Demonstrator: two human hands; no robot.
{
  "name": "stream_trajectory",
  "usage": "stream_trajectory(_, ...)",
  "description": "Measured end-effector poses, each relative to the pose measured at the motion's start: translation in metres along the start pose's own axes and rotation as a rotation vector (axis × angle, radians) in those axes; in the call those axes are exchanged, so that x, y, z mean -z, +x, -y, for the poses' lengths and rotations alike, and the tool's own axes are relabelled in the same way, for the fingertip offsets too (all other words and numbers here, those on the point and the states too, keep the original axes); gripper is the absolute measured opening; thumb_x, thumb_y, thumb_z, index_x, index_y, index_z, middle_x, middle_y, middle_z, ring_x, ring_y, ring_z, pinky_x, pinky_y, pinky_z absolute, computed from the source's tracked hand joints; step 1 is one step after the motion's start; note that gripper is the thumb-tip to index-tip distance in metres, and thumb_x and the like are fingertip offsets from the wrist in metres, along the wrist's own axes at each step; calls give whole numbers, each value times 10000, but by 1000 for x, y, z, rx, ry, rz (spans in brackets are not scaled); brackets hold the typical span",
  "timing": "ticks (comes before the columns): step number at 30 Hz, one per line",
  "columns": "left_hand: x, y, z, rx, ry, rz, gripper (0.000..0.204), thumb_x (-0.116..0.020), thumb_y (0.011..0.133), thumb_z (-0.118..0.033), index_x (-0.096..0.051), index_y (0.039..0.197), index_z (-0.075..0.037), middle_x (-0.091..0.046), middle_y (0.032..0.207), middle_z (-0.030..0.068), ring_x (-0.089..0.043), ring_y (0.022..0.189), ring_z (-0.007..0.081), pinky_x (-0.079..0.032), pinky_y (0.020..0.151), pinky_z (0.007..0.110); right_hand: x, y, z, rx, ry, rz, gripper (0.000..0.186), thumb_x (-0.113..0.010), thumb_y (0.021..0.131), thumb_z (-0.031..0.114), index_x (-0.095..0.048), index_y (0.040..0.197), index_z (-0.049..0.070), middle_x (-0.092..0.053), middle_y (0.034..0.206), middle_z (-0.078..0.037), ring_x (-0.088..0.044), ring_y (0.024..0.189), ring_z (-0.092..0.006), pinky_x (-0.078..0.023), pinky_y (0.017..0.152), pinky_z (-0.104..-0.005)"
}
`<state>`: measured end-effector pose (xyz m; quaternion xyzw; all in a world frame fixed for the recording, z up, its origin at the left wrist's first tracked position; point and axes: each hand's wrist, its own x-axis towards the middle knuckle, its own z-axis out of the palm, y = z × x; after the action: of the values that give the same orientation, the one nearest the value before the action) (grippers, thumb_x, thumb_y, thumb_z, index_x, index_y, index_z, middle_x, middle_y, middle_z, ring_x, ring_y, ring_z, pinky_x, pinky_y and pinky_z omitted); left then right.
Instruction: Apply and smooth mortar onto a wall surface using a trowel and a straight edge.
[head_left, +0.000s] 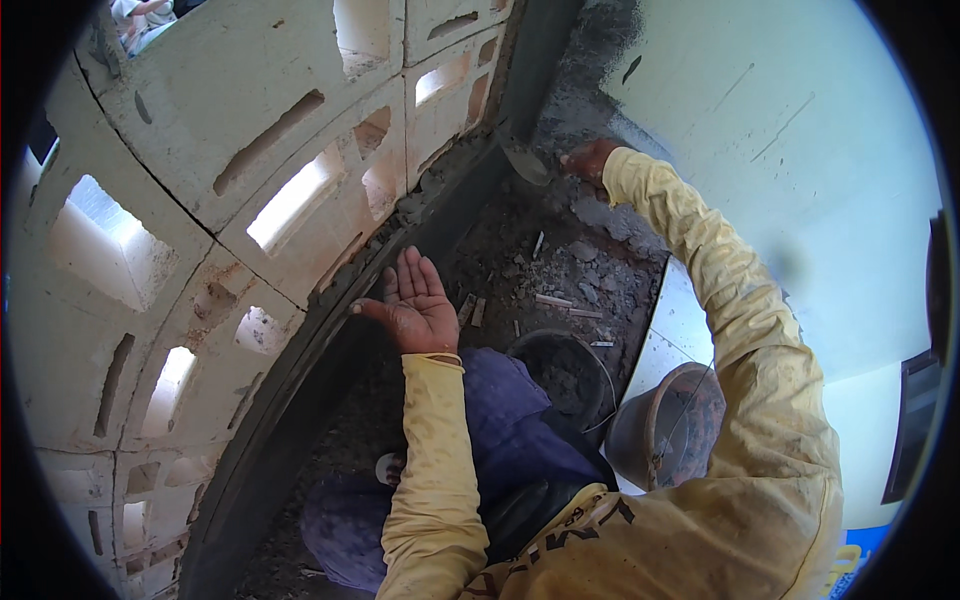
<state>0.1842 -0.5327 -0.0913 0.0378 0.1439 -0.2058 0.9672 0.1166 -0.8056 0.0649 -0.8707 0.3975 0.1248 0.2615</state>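
Observation:
My left hand (418, 315) is open and holds nothing. Its palm is turned up and its fingers are stretched out, beside the mortar-covered ledge (340, 290) along the foot of the block wall. Farther off, at the wall corner, my right hand (590, 162) is closed round what looks like the handle of a trowel (526, 163); the grip is mostly hidden by the fingers. The trowel's metal blade points left, close to the fresh grey mortar band (480, 180) where the blocks meet the corner.
Perforated pale blocks (250, 130) rise on the left, a pale green plastered wall (780, 130) on the right. A dark bucket (545, 334) of mortar stands near my knee, next to a larger grey bucket (628, 440). Rubble and wood scraps (555, 300) litter the ground beside white tiles (680, 320).

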Motion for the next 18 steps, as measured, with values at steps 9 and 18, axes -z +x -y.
stream_trajectory(9,3,0,0,25,-18,-20,885,-571,663,-637,-306,1215,1,-402,1328,204,-457,1190,284,-435,968,408,-23,3,52,-169,304,254,347,-457,887,398,-567,884,69,-470,483,-104,-454,338,-267,-333,333,-389)
stream_trajectory(18,1,-2,-2,43,-44,-13,945,-558,659,-651,-253,1297,-24,-360,1370,162,-432,1213,287,-429,965,423,-38,-45,90,-171,246,383,378,-421,911,435,-581,1039,117,-476,562,-47,-444,397,-160,-388,387,-333)
